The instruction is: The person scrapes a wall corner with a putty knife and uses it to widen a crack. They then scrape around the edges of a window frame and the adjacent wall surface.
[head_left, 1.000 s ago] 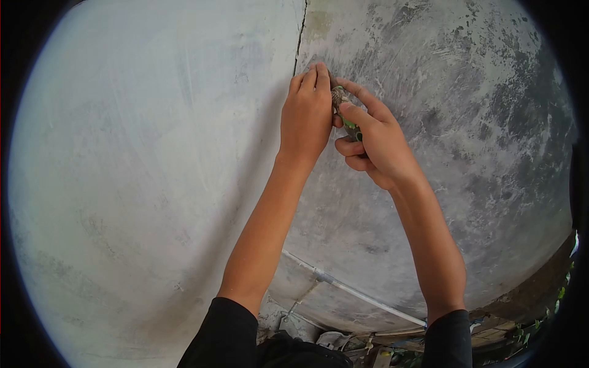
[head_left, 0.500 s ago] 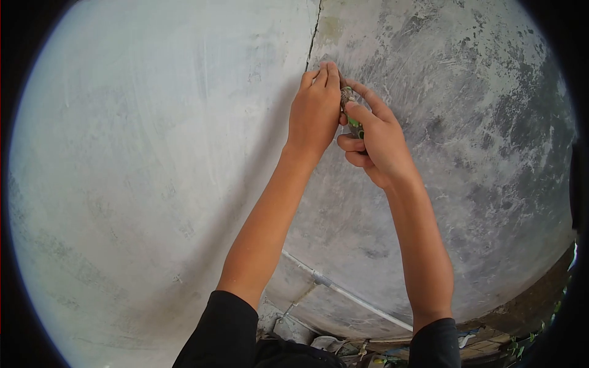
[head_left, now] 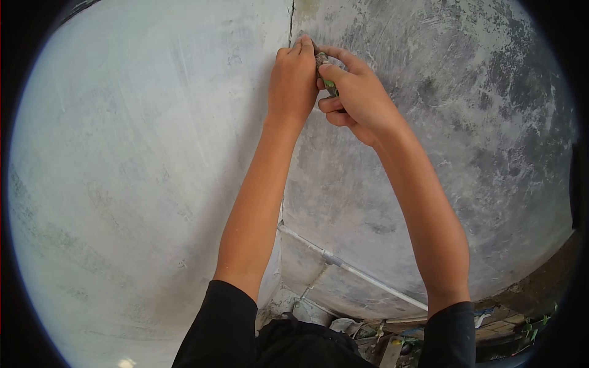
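Observation:
Near the top centre, my right hand (head_left: 359,92) is wrapped round the handle of a small tool (head_left: 327,76) with green and dark patches. The tool's upper end is at the wall corner, beside my left hand (head_left: 294,80). My left hand's fingers are pressed together over the tool's upper part and the wall; what lies under them is hidden. A dark crack (head_left: 291,18) runs up the corner above the fingers, between the smooth pale wall (head_left: 153,153) and the rough, mottled grey wall (head_left: 454,141).
A white pipe (head_left: 368,279) with a joint slants along the lower part of the grey wall. Below it lie mixed items, a wooden piece (head_left: 391,352) and bricks. Some green leaves (head_left: 535,331) show at the lower right.
Both hands and the tool now appear higher and further left in the view, which has itself shifted. More of the corner and the pipe shows below. The grip looks the same.

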Tool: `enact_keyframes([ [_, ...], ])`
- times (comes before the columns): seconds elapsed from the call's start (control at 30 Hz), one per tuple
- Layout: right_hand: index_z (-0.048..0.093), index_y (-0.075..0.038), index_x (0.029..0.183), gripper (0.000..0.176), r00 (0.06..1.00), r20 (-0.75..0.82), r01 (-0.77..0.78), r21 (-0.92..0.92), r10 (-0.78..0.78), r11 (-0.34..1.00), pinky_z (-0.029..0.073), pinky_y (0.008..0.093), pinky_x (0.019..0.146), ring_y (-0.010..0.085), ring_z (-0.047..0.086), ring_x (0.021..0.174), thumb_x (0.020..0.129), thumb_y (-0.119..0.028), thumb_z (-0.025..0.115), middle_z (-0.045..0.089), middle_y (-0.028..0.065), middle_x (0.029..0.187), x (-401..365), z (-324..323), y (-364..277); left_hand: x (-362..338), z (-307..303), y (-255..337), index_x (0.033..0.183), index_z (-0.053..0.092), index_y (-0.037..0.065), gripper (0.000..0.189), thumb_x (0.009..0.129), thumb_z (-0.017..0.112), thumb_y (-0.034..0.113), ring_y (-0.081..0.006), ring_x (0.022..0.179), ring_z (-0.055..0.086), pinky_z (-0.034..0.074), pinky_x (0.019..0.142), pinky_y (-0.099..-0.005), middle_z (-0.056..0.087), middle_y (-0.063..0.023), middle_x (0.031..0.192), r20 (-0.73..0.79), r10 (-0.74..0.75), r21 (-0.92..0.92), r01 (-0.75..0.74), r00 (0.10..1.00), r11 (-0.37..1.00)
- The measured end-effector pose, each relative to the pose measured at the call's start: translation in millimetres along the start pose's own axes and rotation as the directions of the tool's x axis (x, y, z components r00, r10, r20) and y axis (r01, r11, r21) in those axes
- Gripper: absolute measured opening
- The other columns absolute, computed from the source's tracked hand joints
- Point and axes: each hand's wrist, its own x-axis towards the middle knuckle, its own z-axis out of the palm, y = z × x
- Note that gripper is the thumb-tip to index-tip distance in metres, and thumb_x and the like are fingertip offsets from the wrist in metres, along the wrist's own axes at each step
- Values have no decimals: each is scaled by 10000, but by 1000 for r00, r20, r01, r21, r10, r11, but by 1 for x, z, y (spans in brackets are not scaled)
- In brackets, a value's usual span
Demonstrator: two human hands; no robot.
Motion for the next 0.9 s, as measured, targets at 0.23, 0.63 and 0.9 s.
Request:
enact_keyframes([
  [0.23, 331, 34, 1541, 595, 1000, 27, 4, -13, -3, 1000, 264, 262, 420, 87, 387, 550, 977, -81, 484, 495, 87, 948, 6, -2, -8, 9, -6, -6, 1389, 526, -86, 536, 867, 628, -22, -339, 1010, 625, 557, 802, -407, 688, -162, 1075, 19, 18, 39, -19, 1000, 999],
  [0.63, 361, 47, 1522, 595, 991, 119, -43, -108, 56, 993, 245, 235, 413, 74, 364, 559, 944, -39, 474, 494, 91, 943, 20, -15, -33, 26, -9, 5, 1258, 588, -172, 634, 705, 810, 43, -340, 999, 653, 586, 785, -369, 722, -229, 1091, -24, -8, 118, 11, 1000, 993],
  [0.9, 450, 23, 1490, 508, 993, 102, -44, -214, 67, 976, 248, 195, 399, 48, 351, 535, 1002, -110, 493, 516, 68, 912, 27, -32, -42, 28, 10, 14, 1275, 580, -175, 541, 807, 744, 40, -352, 1038, 660, 598, 803, -378, 715, -250, 1128, -26, -26, 229, 31, 999, 973],
])
